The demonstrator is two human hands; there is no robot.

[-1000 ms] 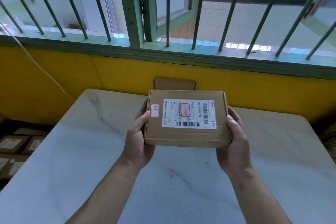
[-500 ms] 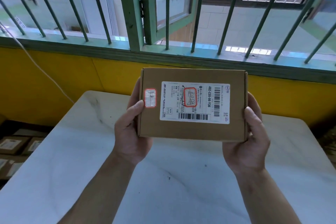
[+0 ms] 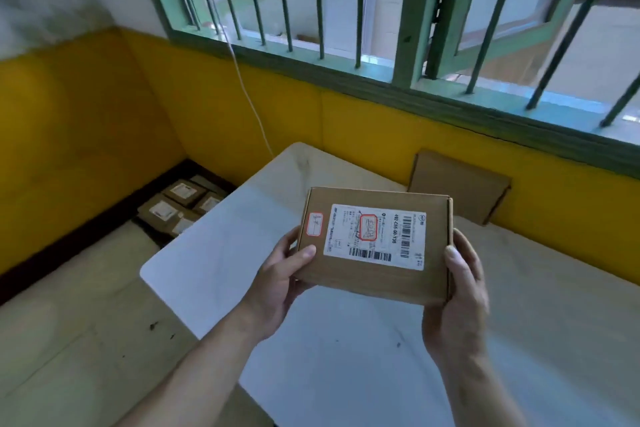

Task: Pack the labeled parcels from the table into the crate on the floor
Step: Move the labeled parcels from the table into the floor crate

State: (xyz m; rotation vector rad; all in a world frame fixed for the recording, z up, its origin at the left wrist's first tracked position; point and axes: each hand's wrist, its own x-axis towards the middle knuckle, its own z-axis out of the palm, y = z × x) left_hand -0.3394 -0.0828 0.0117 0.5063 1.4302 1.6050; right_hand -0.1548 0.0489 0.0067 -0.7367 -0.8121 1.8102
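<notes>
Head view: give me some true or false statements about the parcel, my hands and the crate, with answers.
1. The left hand and right hand both grip the parcel. True.
2. The parcel lies on the table. False: it is held above the table.
3. The parcel's white label faces the camera. True.
4. The crate on the floor has nothing in it. False: several labelled parcels lie in the crate.
5. A plain cardboard box stands by the yellow wall. True.
</notes>
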